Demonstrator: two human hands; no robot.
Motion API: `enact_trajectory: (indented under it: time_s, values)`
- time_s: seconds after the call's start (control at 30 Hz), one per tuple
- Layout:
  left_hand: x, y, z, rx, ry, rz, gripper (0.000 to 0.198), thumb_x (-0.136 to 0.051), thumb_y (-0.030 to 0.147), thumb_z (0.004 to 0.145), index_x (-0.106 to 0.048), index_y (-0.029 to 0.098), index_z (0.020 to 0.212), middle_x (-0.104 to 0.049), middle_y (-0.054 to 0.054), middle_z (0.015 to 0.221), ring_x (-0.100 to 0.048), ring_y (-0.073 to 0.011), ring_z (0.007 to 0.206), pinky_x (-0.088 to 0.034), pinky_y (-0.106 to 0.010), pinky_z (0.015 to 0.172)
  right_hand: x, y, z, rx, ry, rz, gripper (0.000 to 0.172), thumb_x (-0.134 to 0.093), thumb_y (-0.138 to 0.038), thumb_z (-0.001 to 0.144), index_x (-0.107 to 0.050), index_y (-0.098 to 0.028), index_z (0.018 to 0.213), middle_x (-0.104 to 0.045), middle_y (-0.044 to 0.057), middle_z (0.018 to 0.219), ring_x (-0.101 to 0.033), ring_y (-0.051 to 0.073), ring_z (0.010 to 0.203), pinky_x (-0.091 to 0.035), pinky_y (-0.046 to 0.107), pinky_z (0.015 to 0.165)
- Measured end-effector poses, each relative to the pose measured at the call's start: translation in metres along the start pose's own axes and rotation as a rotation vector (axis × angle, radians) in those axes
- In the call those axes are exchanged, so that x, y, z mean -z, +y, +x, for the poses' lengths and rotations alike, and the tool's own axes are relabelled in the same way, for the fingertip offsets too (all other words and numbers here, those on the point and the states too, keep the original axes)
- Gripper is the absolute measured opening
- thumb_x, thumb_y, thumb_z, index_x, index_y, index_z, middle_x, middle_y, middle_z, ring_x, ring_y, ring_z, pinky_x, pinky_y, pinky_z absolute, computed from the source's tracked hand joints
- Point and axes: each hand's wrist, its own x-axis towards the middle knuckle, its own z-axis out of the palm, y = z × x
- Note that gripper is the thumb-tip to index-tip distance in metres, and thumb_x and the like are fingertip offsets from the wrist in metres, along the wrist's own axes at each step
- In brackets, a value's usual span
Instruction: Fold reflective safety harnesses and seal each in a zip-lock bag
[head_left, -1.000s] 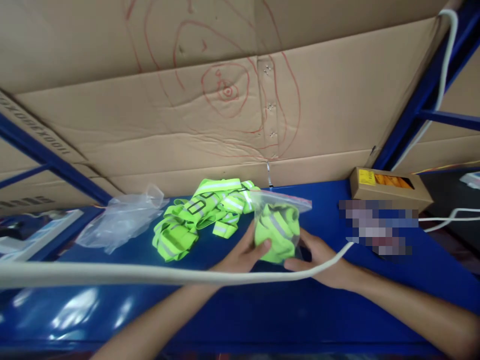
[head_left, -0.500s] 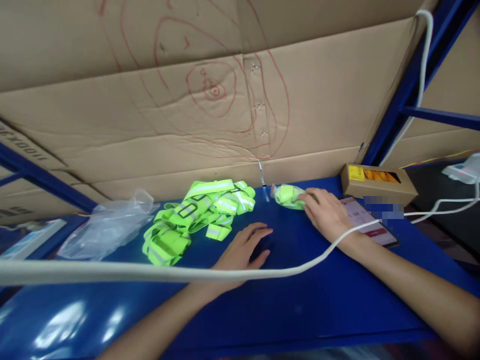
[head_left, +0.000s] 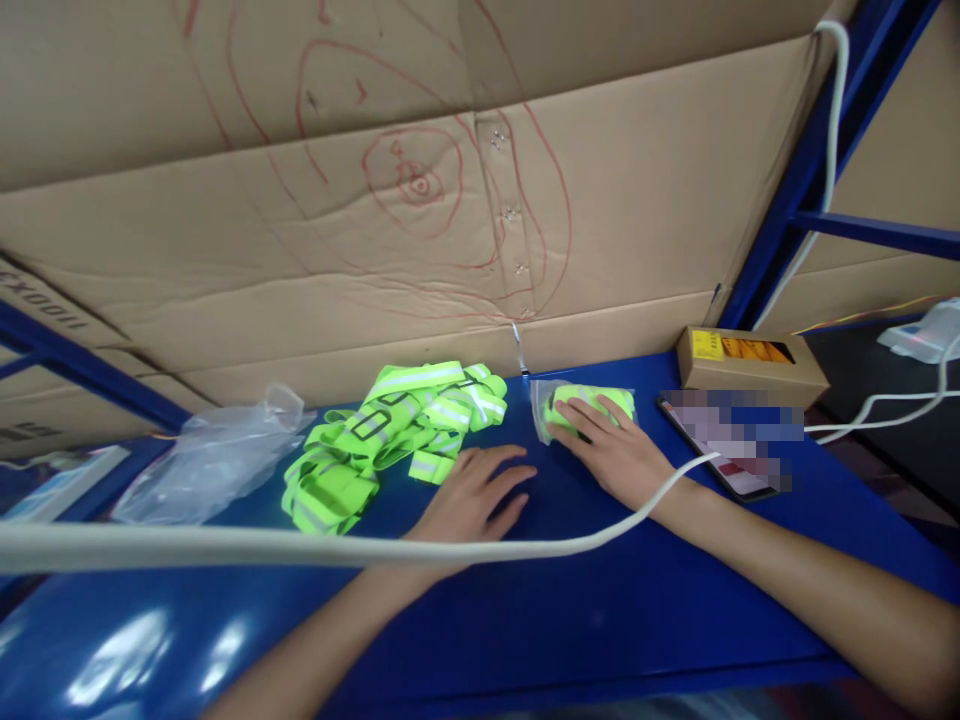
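Right hand [head_left: 622, 458] lies with fingers spread on the clear bag of green fabric [head_left: 589, 392], toward the back of the blue surface [head_left: 570, 630], perhaps to keep it flat; its thumb is hidden, so I cannot tell if it grips. Left hand [head_left: 466, 497], wide and holding nothing, is just beside the loose green straps [head_left: 401, 425], which lie apart, probably to avoid mixing.

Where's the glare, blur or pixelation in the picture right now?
Head view: white glare patches on the blue tabletop at lower left; head view: the near white cable looks soft toward the left edge; head view: blocky pixelation over part of the phone.
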Motion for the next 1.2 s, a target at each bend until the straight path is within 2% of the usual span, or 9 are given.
enact_trajectory:
  time_s: [0.23,0.43,0.53,0.63,0.7,0.83,0.97,1.07,1.2]
  values:
    - [0.049,-0.025,0.006,0.093,0.352,0.216,0.020,-0.055,0.025,0.097,-0.070,0.021,0.110,-0.073,-0.008,0.116,-0.066,-0.0247,0.111,-0.043,-0.042,0.102,-0.011,0.031,0.000,-0.089,-0.027,-0.048,0.045,-0.051,-0.011,0.099,-0.058,-0.021,0.142,-0.041,0.015,0.161,-0.035,0.034,0.150,-0.022,0.064,0.121]
    - [0.090,-0.107,-0.011,0.534,0.610,0.360,0.030,-0.047,0.033,0.095,-0.071,0.016,0.105,-0.074,-0.011,0.108,-0.066,-0.0279,0.108,-0.045,-0.041,0.100,-0.017,0.060,-0.002,-0.222,-0.015,-0.087,0.058,-0.047,0.004,0.090,-0.063,-0.025,0.138,-0.031,0.016,0.165,-0.040,0.035,0.145,-0.030,0.062,0.115]
    - [0.103,-0.151,-0.030,0.699,0.673,0.382,0.030,-0.049,0.029,0.091,-0.070,0.014,0.106,-0.073,-0.011,0.103,-0.067,-0.0292,0.099,-0.047,-0.043,0.094,-0.021,0.066,-0.004,-0.220,-0.017,-0.053,0.060,-0.045,0.004,0.088,-0.063,-0.024,0.138,-0.040,0.018,0.159,-0.047,0.036,0.137,-0.039,0.056,0.107]
    - [0.111,-0.174,-0.047,0.818,0.692,0.356,0.030,-0.050,0.028,0.089,-0.068,0.012,0.107,-0.071,-0.008,0.099,-0.066,-0.0289,0.098,-0.046,-0.043,0.093,-0.022,0.067,-0.003,-0.257,-0.002,0.007,0.059,-0.043,0.006,0.084,-0.064,-0.018,0.133,-0.054,0.018,0.141,-0.056,0.030,0.122,-0.046,0.044,0.100]
    - [0.113,-0.177,-0.049,0.843,0.676,0.296,0.034,-0.049,0.034,0.092,-0.067,0.011,0.108,-0.071,-0.007,0.101,-0.067,-0.0279,0.097,-0.048,-0.041,0.090,-0.018,0.063,-0.001,-0.275,0.008,-0.007,0.049,-0.043,0.007,0.083,-0.066,-0.013,0.122,-0.062,0.017,0.124,-0.059,0.027,0.113,-0.045,0.041,0.099]
    - [0.098,-0.160,-0.031,0.769,0.572,0.119,0.051,-0.048,0.055,0.094,-0.064,0.015,0.121,-0.071,-0.010,0.115,-0.069,-0.0263,0.101,-0.054,-0.036,0.087,-0.001,0.043,0.001,-0.273,0.042,-0.190,0.025,-0.044,-0.004,0.094,-0.067,-0.012,0.102,-0.068,0.016,0.108,-0.057,0.033,0.117,-0.032,0.054,0.108]
    - [0.073,-0.140,-0.013,0.706,0.416,-0.018,0.070,-0.073,0.061,0.075,-0.061,0.020,0.131,-0.069,-0.012,0.128,-0.064,-0.0319,0.117,-0.048,-0.043,0.103,0.007,0.028,-0.003,-0.365,-0.053,-0.245,0.025,-0.044,-0.021,0.102,-0.067,-0.013,0.095,-0.071,0.015,0.097,-0.064,0.033,0.095,-0.040,0.051,0.091]
    - [0.065,-0.134,-0.010,0.732,0.417,-0.085,0.066,-0.077,0.059,0.070,-0.065,0.019,0.122,-0.070,-0.012,0.124,-0.062,-0.0348,0.117,-0.044,-0.046,0.106,-0.005,0.033,-0.009,-0.403,-0.115,-0.185,0.030,-0.046,-0.029,0.103,-0.066,-0.009,0.113,-0.071,0.019,0.112,-0.065,0.034,0.102,-0.041,0.048,0.095]
    - [0.070,-0.135,-0.010,0.785,0.539,-0.252,0.054,-0.071,0.060,0.075,-0.067,0.018,0.108,-0.073,-0.009,0.105,-0.065,-0.0282,0.097,-0.051,-0.039,0.088,-0.027,0.046,-0.016,-0.412,-0.117,-0.147,0.050,-0.048,-0.033,0.103,-0.054,0.001,0.139,-0.056,0.028,0.143,-0.051,0.038,0.135,-0.032,0.051,0.114]
